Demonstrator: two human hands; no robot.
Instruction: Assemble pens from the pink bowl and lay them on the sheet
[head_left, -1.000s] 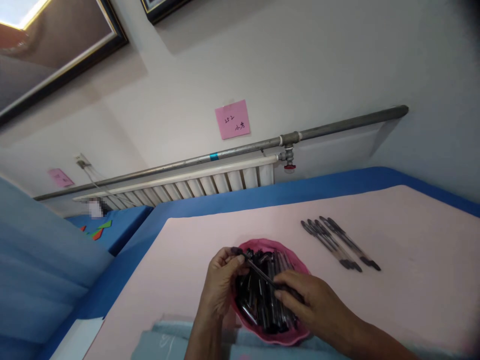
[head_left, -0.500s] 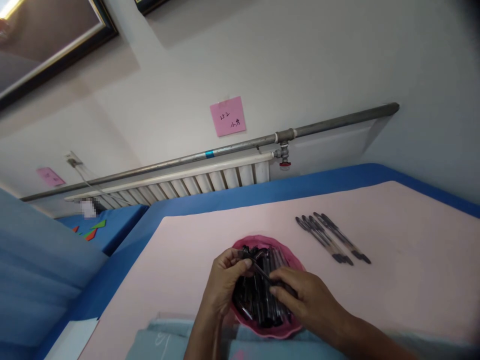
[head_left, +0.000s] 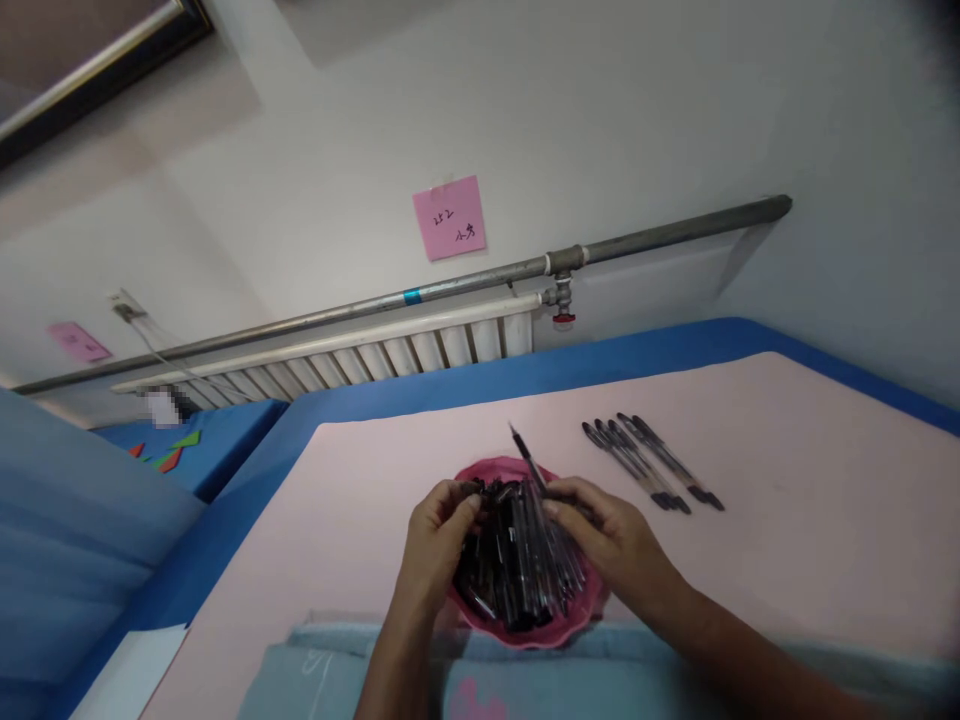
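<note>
A pink scalloped basket [head_left: 551,635] full of black and clear pen parts [head_left: 517,560] sits in front of me on the pink sheet. Pinched in my right hand [head_left: 615,535], over the basket's right side, is a pen [head_left: 529,458] whose bare tip points up and left. My left hand [head_left: 435,545] is closed at the basket's left rim on a small dark piece that looks like a pen cap [head_left: 471,488], partly hidden by the fingers. Several capped pens [head_left: 649,460] lie side by side on the sheet to the right.
The pink sheet [head_left: 375,480] covers a blue table [head_left: 637,350]. Behind it run a radiator [head_left: 427,350] and a metal pipe [head_left: 487,275] along the wall. Coloured flat pieces [head_left: 169,460] lie on another blue surface at left, near a blue curtain [head_left: 67,540].
Both hands were on one pen over the basket. Now they are apart, and the pen in my right hand shows its bare tip. The view has shifted slightly.
</note>
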